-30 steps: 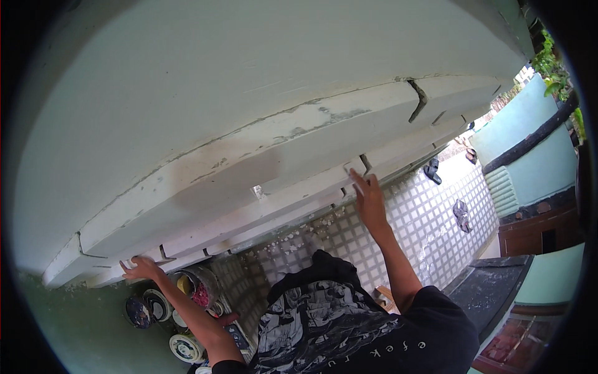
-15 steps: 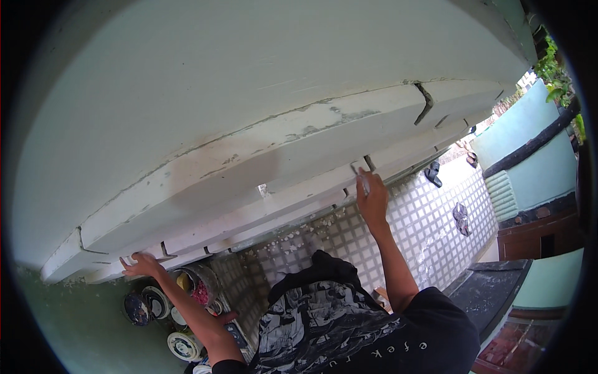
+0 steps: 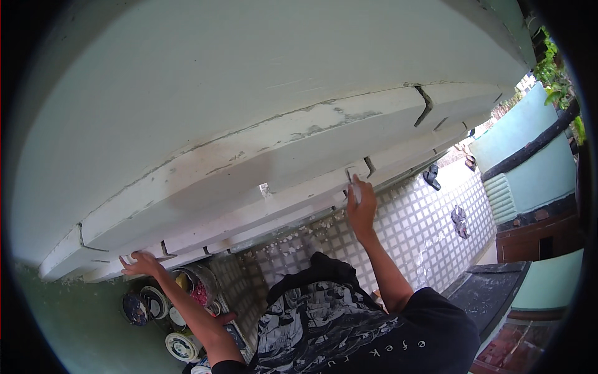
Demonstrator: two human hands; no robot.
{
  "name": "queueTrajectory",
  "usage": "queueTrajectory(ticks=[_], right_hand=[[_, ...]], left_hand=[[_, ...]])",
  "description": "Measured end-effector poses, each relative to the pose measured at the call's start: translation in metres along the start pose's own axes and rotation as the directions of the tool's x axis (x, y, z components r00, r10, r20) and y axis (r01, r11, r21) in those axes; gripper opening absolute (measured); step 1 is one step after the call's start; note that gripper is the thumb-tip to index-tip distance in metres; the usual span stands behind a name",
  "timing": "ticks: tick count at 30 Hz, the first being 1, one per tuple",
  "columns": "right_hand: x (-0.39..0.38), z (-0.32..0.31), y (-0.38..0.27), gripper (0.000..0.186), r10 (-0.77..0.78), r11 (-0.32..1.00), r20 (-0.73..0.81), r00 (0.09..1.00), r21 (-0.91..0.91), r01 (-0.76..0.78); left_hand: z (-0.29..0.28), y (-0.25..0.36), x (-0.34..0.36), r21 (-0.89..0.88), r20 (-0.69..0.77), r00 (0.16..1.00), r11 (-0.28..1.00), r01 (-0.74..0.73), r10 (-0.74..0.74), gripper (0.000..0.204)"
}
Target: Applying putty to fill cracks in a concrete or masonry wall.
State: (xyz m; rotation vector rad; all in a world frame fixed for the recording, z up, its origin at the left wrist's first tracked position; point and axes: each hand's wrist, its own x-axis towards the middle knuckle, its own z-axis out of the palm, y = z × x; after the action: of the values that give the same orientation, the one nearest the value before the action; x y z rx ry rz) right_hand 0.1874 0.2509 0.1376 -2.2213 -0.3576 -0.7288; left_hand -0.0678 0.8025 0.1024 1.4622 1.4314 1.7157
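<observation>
A stepped white ledge with grey scuffs and several dark slots runs across the green-white wall. My right hand is closed, fingers pinched round a small flat scraper whose thin edge meets the lower step beside a dark slot. Much of this tool is hidden by the fingers. On the left, my left hand touches the low end of the ledge, its fingers apart near another slot. Nothing can be made out in it, though its far side is out of sight.
Below my left arm stand paint cans and a bucket with pinkish contents. White crumbs lie on the tiled floor. Dark sandals rest farther off, near a dark crumpled thing. A dark bench-like slab stands at the right.
My right hand has moved slightly left and down along the ledge with the scraper, away from the slot. My left hand stays in its place.
</observation>
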Motion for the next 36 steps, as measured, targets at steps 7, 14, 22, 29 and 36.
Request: queueTrajectory(ticks=[7,14,22,29,36], right_hand=[[-0.003,-0.001,0.006,0.031,0.054,0.998,-0.03,0.998,0.034,-0.052],[0.025,-0.025,-0.004,0.031,0.11,0.979,0.139,0.984,-0.184,-0.083],[-0.016,0.003,-0.08,0.027,0.003,1.0,0.404,0.915,0.023,-0.013],[-0.046,0.031,-0.138,0.028,-0.103,0.991,0.442,0.891,0.118,0.056],[-0.065,0.065,-0.169,0.035,-0.287,0.955,0.379,0.88,0.184,0.232]], left_hand=[[-0.001,0.003,0.002,0.092,-0.008,0.999,0.995,-0.048,0.049,0.053],[-0.001,0.005,0.003,0.102,0.001,0.999,0.993,-0.051,0.051,0.055],[0.0,-0.007,0.003,0.117,-0.033,0.998,0.991,-0.058,0.062,0.054],[-0.002,0.0,-0.002,0.123,-0.025,0.994,0.987,-0.106,0.11,0.05],[-0.001,0.022,-0.013,0.085,-0.038,0.998,0.995,-0.047,0.05,0.048]])
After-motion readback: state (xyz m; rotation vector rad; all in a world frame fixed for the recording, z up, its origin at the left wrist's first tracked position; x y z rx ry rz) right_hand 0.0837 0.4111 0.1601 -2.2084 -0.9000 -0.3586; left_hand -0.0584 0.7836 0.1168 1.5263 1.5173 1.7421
